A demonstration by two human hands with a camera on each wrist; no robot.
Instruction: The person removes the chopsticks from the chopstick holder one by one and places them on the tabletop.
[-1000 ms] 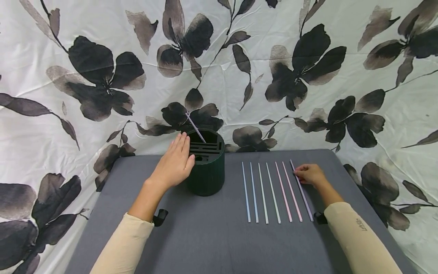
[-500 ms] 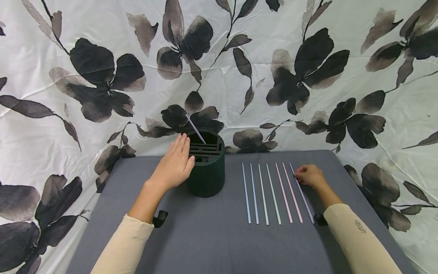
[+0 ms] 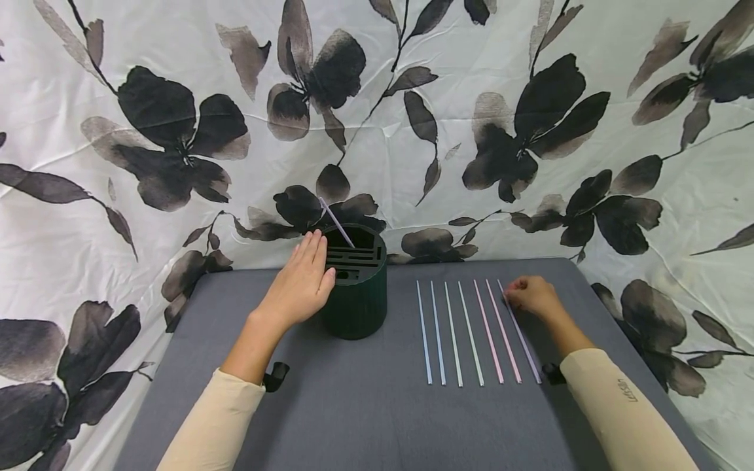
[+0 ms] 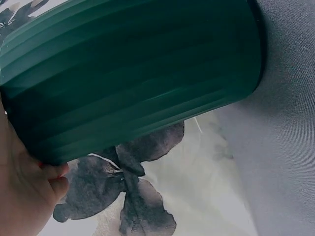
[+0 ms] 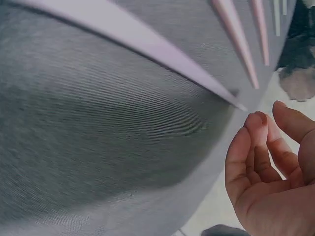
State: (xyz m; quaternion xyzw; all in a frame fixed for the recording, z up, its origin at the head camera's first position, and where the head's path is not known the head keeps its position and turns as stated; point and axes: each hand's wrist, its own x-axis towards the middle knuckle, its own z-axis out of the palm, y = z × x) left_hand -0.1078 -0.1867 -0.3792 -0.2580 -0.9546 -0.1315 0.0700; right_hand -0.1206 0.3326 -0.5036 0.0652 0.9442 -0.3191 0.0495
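A dark green round pen holder (image 3: 356, 307) with slots in its top stands upright on the grey table. My left hand (image 3: 297, 281) rests on its left rim, fingers straight and together; in the left wrist view the fingers (image 4: 58, 184) touch the ribbed wall. One purple straw (image 3: 337, 222) leans out of the holder's rear opening. Another purple straw (image 3: 521, 337) lies at the right end of a row. Beside its far end is my right hand (image 3: 533, 296). In the right wrist view this hand's thumb and bent fingers (image 5: 238, 147) are apart, just off the straw's tip.
Left of the purple straw, pink straws (image 3: 489, 333), pale green straws (image 3: 453, 333) and blue straws (image 3: 424, 333) lie spaced side by side on the table (image 3: 365, 405). A floral cloth (image 3: 424, 183) hangs behind the table's back edge.
My right hand, earlier with fingers at the purple straw, has moved slightly away toward its far end. The straw has settled slightly, in line with the row. My left hand stays on the holder.
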